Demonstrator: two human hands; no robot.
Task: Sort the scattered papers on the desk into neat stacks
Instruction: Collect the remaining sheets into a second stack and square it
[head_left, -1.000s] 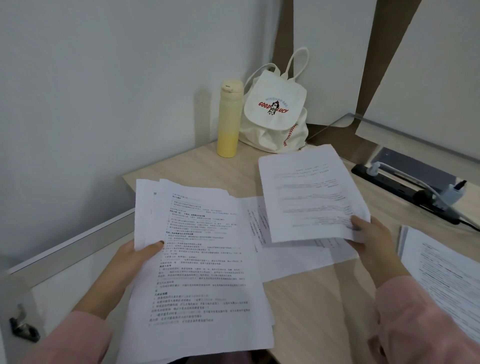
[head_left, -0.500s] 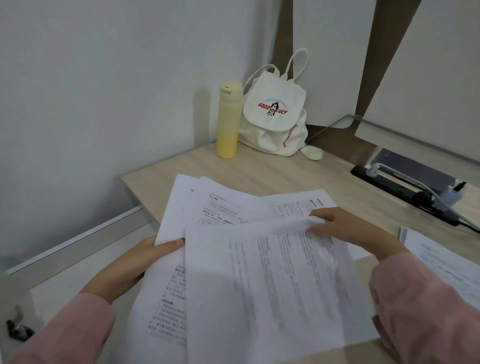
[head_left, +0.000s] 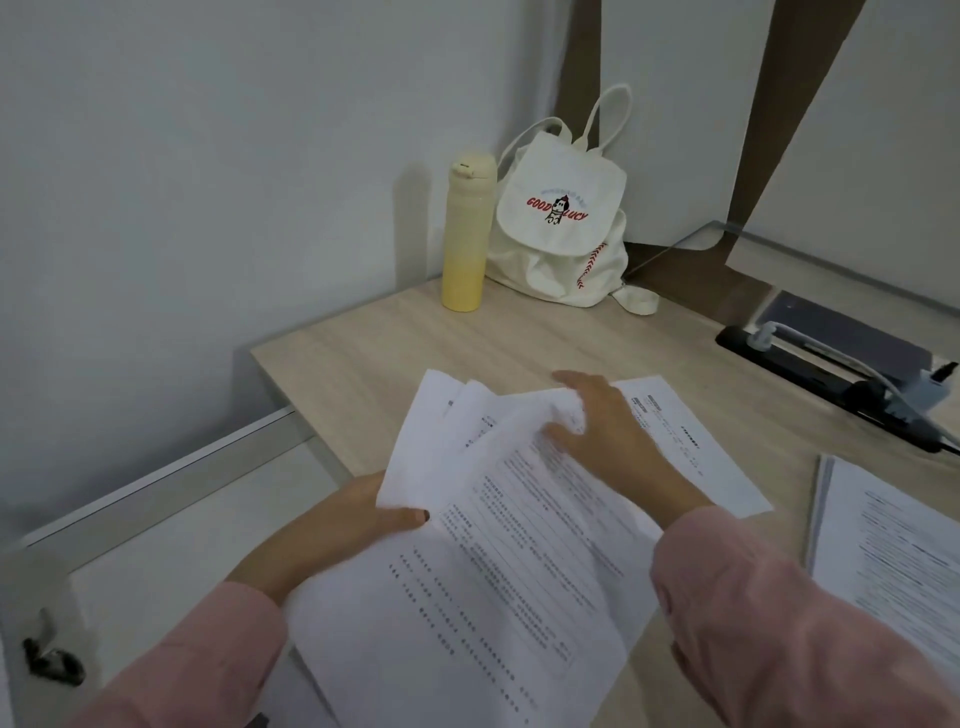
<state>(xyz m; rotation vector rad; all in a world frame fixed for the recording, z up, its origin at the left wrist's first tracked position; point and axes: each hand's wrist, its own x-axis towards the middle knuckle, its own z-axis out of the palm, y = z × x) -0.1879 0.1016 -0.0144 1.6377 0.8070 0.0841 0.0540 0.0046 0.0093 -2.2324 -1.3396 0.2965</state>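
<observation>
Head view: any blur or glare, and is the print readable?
Head view: the right hand is motion-blurred at its fingers, with the top of the papers it pinches; the left hand is sharper. Same view: dim, even light, no glare; the yellow bottle throws a soft shadow leftward on the wall. Print on the papers is unreadable; the logo on the bag is legible.

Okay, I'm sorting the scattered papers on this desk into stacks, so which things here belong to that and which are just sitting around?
Part of the job: held papers, gripped by the left hand and right hand; loose sheet flat on the desk; stack at the right edge.

Just lying about: yellow bottle, white backpack, power strip, charger.
</observation>
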